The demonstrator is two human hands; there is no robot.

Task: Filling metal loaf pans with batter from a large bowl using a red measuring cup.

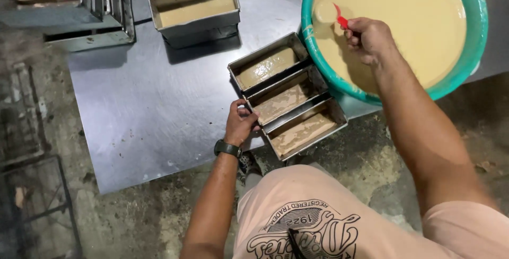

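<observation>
A worker is dipping into a wide basin of batter while steadying a strap of three loaf tins.

The teal basin [480, 36], brimming with pale tan batter [403, 20], is sitting on a steel sheet [148, 110] to the person's right, touching the far end of the three joined tins [289, 95]. The tins' row is running diagonally from beside the basin down toward the person, each already holding a shallow layer of batter. The right hand [366, 39] is closing around the red handle of a ladle [339, 19], its cup sunk in the batter, just above the tins. The left hand [239, 124] is gripping the middle tin's near-left rim, fingers curled over the edge.
</observation>
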